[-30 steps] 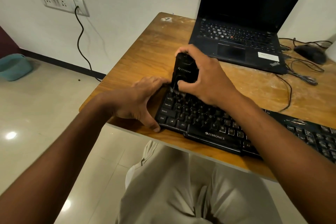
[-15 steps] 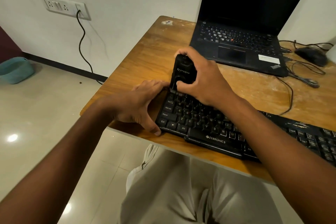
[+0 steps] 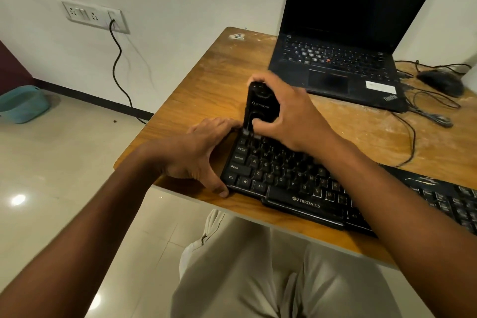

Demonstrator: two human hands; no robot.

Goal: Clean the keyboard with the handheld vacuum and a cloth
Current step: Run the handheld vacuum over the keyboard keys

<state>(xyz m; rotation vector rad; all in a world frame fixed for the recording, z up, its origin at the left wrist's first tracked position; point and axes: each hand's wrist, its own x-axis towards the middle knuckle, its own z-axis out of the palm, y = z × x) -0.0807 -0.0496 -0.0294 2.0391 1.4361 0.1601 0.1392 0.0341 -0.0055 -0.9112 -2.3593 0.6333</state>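
Left hand [image 3: 196,155] at frame centre-left braces the keyboard's [image 3: 296,183] left end, fingers spread flat, thumb on the near corner. Right hand [image 3: 289,116] just right of it grips the handheld vacuum [image 3: 260,108] upright, nozzle down on the top-left keys. Keyboard's long axis runs toward lower right, so uncleaned keys likely lie rightward; no cloth visible.

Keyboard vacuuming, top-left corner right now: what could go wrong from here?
1. The keyboard sits close to the table's near edge; only the left hand braces its end, so a hard push could slide it off.
2. The vacuum in the right hand presses on the top key row; suction might lift a loose keycap.
3. No cloth is visible.
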